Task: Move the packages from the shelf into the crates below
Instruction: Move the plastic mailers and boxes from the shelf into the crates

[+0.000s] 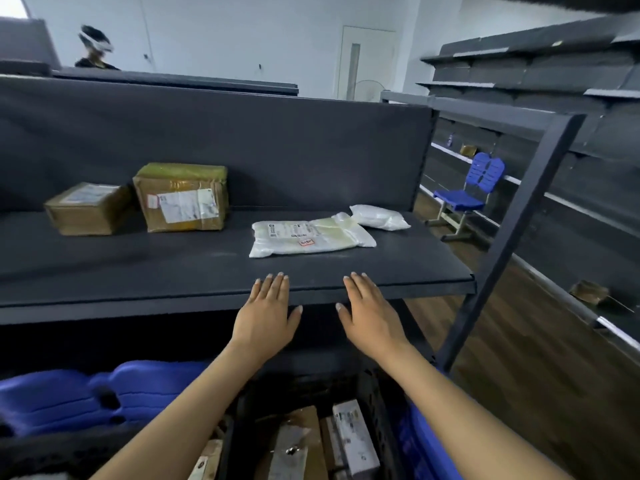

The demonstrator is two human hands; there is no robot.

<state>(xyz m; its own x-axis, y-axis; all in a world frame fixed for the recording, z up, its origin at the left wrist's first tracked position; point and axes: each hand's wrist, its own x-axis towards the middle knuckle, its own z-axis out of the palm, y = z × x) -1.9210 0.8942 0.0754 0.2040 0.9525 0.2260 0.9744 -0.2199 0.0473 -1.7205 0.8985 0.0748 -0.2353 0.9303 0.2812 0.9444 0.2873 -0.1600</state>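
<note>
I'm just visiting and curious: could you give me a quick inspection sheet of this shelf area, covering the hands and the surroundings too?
Surface: dark shelf, level.
Job's things: small cardboard box and larger cardboard box side by side at left; flat white mailer bag and small white bag close together at right; black crate below holds packages.
Clutter: blue plastic item at lower left, unclear what.
Grippers: left hand and right hand, fingers straight, at the shelf's front edge, holding nothing.
Cables: nothing seen.
Surroundings: blue chair at right, more dark shelving, another person behind.
</note>
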